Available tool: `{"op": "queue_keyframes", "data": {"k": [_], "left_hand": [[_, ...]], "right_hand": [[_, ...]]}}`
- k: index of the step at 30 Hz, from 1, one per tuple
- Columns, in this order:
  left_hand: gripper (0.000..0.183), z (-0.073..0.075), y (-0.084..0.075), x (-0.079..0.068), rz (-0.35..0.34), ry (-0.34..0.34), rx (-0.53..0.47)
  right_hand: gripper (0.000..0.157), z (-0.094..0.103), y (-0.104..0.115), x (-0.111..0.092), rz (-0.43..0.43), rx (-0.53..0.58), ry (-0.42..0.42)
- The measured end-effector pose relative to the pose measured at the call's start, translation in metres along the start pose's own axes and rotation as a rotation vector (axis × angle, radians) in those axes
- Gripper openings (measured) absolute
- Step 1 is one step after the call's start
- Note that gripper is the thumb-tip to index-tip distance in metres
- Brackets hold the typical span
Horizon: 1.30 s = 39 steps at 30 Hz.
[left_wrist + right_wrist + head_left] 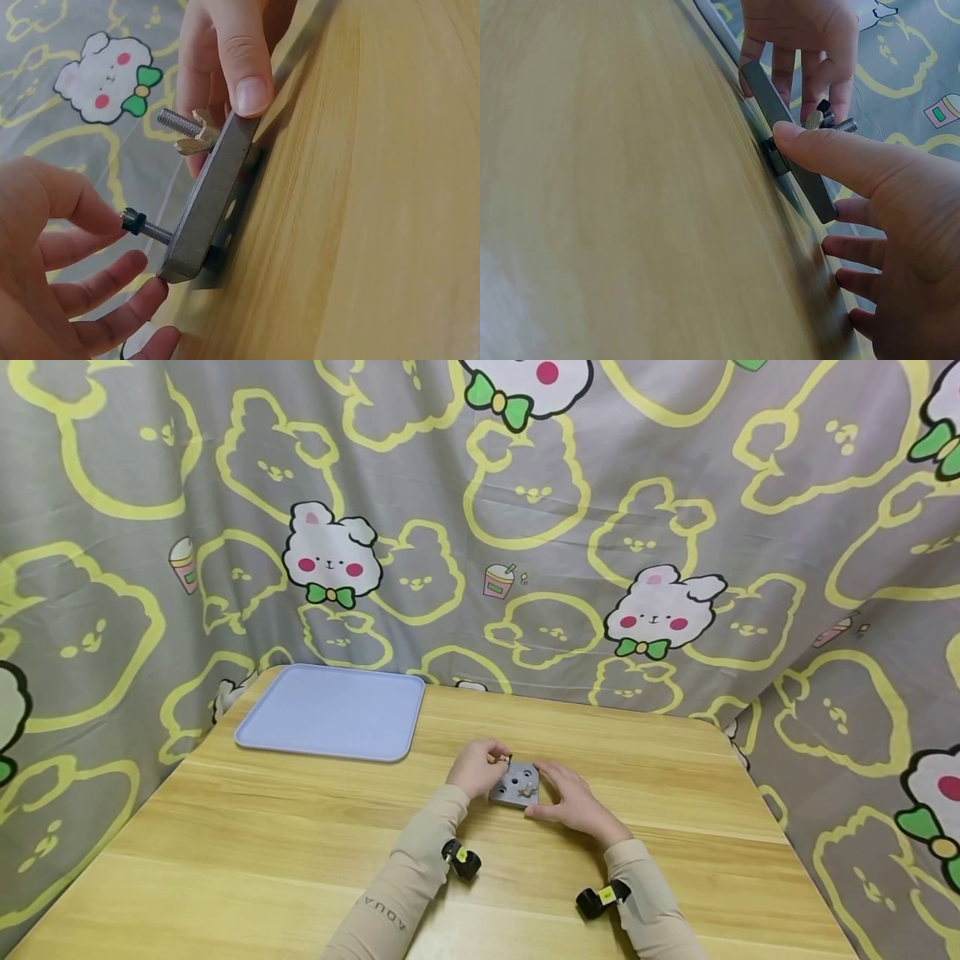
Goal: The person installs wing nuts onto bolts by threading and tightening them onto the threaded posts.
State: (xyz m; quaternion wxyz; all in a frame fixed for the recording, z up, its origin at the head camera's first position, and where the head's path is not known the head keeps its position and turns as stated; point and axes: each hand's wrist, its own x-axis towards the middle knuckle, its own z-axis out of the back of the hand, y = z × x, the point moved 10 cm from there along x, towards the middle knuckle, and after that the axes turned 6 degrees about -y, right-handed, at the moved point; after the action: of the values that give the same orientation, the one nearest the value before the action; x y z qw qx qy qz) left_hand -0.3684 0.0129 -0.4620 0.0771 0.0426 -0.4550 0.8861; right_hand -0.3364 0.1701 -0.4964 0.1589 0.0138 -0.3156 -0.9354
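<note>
A grey metal plate (514,792) with several holes stands slightly raised over the table, with a bolt head (777,157) beneath it. At its left corner a threaded bolt (157,232) sticks up with a black nut (133,220) near its top. My left hand (474,768) pinches this nut; its thumb is hidden in the left wrist view. A brass wing nut (198,135) sits on a second, thicker bolt (177,121) at the other end. My right hand (573,802) holds the plate from the right, thumb on the near edge, fingers at the far side.
A pale blue tray (330,710) lies at the back left of the wooden table (637,760). A patterned curtain (420,552) hangs behind and along both sides. Black wrist cameras are strapped to both sleeves.
</note>
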Motion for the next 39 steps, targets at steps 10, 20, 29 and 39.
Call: {"op": "queue_keyframes", "data": {"k": [10,20,29,39], "left_hand": [[0.013,0.006,0.006,0.001,0.045,-0.068,-0.011],[0.003,0.013,0.004,0.001,0.049,-0.111,0.015],[0.016,0.001,0.0,-0.001,0.01,0.004,0.0],[0.016,0.004,0.006,0.001,0.048,-0.047,-0.019]], "right_hand": [[0.09,0.001,0.001,-0.001,0.003,0.0,-0.002],[0.09,0.002,0.003,-0.001,0.011,-0.002,-0.009],[0.089,0.001,0.001,-0.001,0.018,-0.003,-0.011],[0.09,0.001,0.001,-0.001,0.018,-0.004,-0.01]]}}
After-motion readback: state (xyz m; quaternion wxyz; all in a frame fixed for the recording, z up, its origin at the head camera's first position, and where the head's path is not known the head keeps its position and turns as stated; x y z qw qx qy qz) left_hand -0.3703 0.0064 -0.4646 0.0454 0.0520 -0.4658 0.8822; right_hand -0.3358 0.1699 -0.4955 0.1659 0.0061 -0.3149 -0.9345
